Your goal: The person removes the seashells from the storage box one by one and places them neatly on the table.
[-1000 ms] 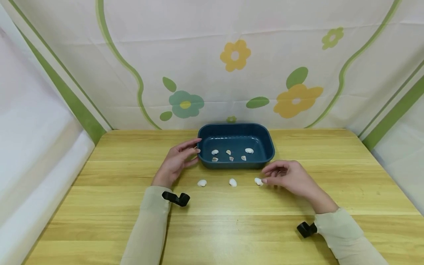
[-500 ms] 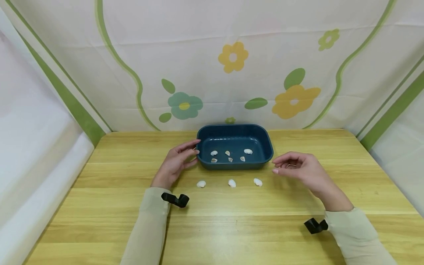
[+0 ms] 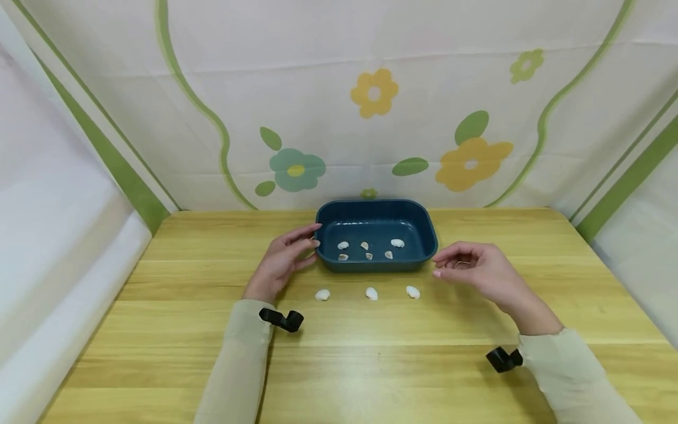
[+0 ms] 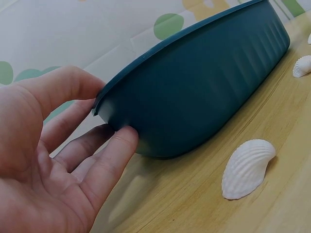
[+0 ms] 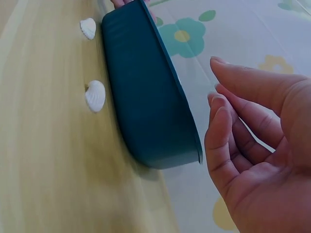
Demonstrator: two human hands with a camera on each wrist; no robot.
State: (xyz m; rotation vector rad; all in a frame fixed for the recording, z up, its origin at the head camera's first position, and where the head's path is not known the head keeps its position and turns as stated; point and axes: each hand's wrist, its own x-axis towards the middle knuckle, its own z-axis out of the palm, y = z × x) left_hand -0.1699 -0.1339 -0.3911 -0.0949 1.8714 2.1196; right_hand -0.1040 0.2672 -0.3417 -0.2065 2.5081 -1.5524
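Note:
In the head view a dark blue rectangular plastic tub sits on the wooden table. Several small seashells lie inside, among them a white shell and a brownish shell. Three white ribbed shells form a row before it: a left shell, a middle shell and a right shell. Fingertips of my left hand touch the tub's left end from outside, at the rim and wall. My right hand hovers beside the tub's front right corner, fingers loosely bent, holding nothing.
A white curtain printed with flowers hangs behind the table's back edge, and white cloth flanks the left side. Black wrist mounts stick out from both sleeves. Bare wood stretches in front of the shell row.
My right hand has let go of the right shell and drawn away to the right. That shell stays on the table in the row. My left hand keeps its place at the tub.

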